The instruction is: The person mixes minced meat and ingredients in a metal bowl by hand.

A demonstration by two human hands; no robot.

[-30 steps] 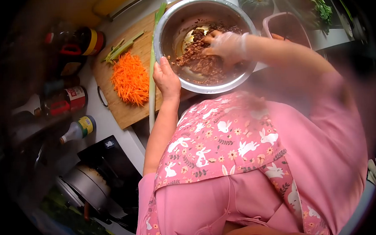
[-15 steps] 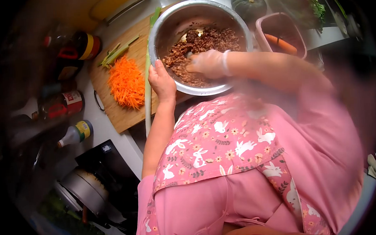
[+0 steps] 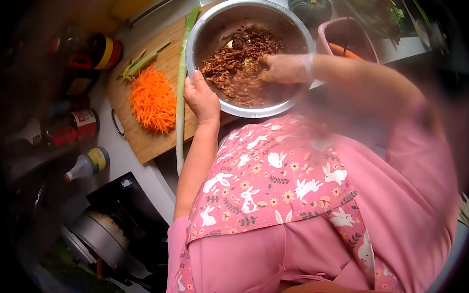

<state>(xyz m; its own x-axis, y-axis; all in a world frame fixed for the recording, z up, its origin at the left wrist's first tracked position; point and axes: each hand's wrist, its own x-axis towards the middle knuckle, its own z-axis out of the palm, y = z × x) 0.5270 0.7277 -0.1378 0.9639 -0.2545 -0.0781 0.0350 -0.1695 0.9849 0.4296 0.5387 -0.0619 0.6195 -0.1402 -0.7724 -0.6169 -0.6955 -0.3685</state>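
A large metal mixing bowl (image 3: 290, 98) holds brown minced meat (image 3: 235, 67) with small pale bits in it. My left hand (image 3: 202, 99) grips the bowl's near left rim, thumb on top. Inside the bowl, at the right side of the mince, is my right hand (image 3: 289, 69) in a clear plastic glove. Its fingers reach toward the meat, somewhat apart, and their tips are blurred against it. A long green onion stalk (image 3: 182, 91) lies between the bowl and a heap of shredded carrot (image 3: 152, 100) on the wooden cutting board (image 3: 139, 146).
Beside the bowl are a pink basket (image 3: 374, 54) with a carrot (image 3: 343, 50) and a dark green pumpkin (image 3: 310, 5). Cut stalks (image 3: 145, 61) lie on the board. Bottles (image 3: 89, 163) and a pot (image 3: 98, 233) on a dark stove stand at left.
My right hand has moved right across the bowl, drawing back from the mince's middle. The mince has shifted and sits more to the left. My left hand keeps its hold on the rim.
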